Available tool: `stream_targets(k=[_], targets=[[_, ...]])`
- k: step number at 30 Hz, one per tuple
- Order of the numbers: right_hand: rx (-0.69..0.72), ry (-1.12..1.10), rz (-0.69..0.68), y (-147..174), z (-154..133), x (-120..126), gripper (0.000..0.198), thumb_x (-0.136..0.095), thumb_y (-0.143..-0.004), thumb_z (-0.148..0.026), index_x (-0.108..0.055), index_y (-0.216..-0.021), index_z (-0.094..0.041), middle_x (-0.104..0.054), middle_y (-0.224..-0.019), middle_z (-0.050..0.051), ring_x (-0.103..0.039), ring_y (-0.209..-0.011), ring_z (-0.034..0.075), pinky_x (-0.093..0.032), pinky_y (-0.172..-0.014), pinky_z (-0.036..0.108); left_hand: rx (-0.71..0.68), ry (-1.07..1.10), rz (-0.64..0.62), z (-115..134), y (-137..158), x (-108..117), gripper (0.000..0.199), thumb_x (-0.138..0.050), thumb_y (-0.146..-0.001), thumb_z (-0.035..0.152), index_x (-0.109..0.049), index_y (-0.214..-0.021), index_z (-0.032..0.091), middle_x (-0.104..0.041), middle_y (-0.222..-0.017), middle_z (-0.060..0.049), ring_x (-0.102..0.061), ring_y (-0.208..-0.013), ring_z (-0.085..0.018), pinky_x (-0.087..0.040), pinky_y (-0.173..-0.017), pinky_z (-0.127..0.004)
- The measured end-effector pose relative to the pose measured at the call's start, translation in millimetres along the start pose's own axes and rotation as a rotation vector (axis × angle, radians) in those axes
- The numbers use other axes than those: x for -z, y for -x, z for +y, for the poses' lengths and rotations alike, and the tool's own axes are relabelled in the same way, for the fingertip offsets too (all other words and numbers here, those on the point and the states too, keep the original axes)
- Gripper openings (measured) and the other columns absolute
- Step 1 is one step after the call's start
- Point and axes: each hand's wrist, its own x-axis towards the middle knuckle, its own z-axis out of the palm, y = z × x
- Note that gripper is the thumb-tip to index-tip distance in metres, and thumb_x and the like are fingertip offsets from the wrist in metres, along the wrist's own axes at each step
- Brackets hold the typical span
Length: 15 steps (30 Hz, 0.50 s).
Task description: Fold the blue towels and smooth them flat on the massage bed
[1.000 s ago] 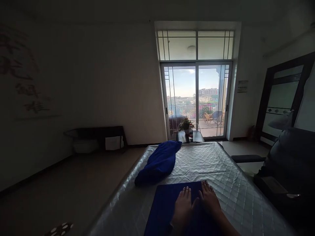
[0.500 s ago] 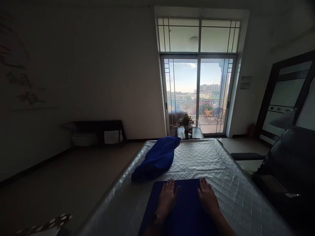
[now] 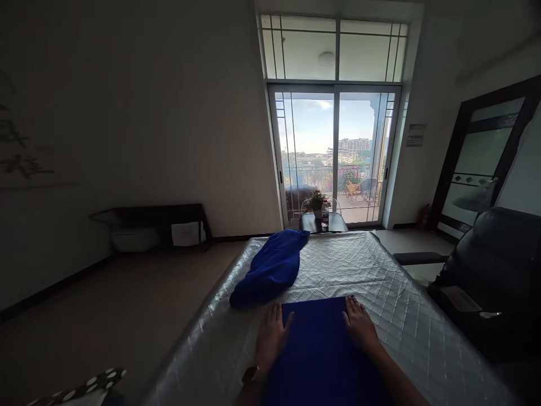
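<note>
the left hand (image 3: 270,334) has slid to the flat cloth's (image 3: 316,347) left edge, opposite the right hand (image 3: 360,327), each grip flat, holding nothing, the cloth seemingly smoothed.

The flat cloth (image 3: 315,344) and crumpled cloth (image 3: 268,269) are deep blue, the cover (image 3: 397,307) silver with a diamond grid, the fabric (image 3: 98,382) dark brown with white dots.

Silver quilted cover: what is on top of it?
On the cover lie a bunched blue cloth and, nearer, a flat blue cloth, left hand at its left edge, right hand near its far right corner. Anything beneath the cloths is hidden.
</note>
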Motion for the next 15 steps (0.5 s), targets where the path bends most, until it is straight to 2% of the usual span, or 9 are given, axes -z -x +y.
stream_targets(k=[6, 10, 15], targets=[[-0.049, 0.12, 0.006, -9.4, -11.0, -1.8, 0.063, -0.024, -0.097, -0.029, -0.033, -0.156, -0.008, -0.033, -0.165, 0.014, -0.021, -0.155, 0.021, -0.016, -0.127, 0.046, -0.016, -0.007, 0.03, -3.8, -0.3, -2.7, 0.086, -0.011, -0.097, 0.062, -0.036, -0.152, 0.001, -0.037, -0.162, -0.021, -0.033, -0.152, -0.031, -0.03, -0.124, -0.044], [-0.018, 0.1, 0.042, -17.4, -9.1, -8.3, 0.065, -0.025, -0.099, -0.037, -0.032, -0.156, -0.006, -0.033, -0.165, 0.014, -0.021, -0.156, 0.022, -0.018, -0.126, 0.044, -0.022, 0.011, 0.069, -6.7, -2.6, -6.7, 0.085, -0.018, -0.096, 0.065, -0.04, -0.151, 0.004, -0.04, -0.161, -0.019, -0.035, -0.151, -0.031, -0.031, -0.124, -0.044], [-0.057, 0.027, 0.053, -19.6, -0.4, -16.9, 0.068, -0.024, -0.098, -0.044, -0.029, -0.158, -0.013, -0.03, -0.167, 0.009, -0.021, -0.155, 0.021, -0.018, -0.127, 0.042, 0.005, 0.022, 0.01, -8.6, -6.8, -11.3, 0.086, -0.019, -0.096, 0.067, -0.035, -0.154, 0.006, -0.031, -0.165, -0.016, -0.03, -0.154, -0.03, -0.028, -0.126, -0.047]])
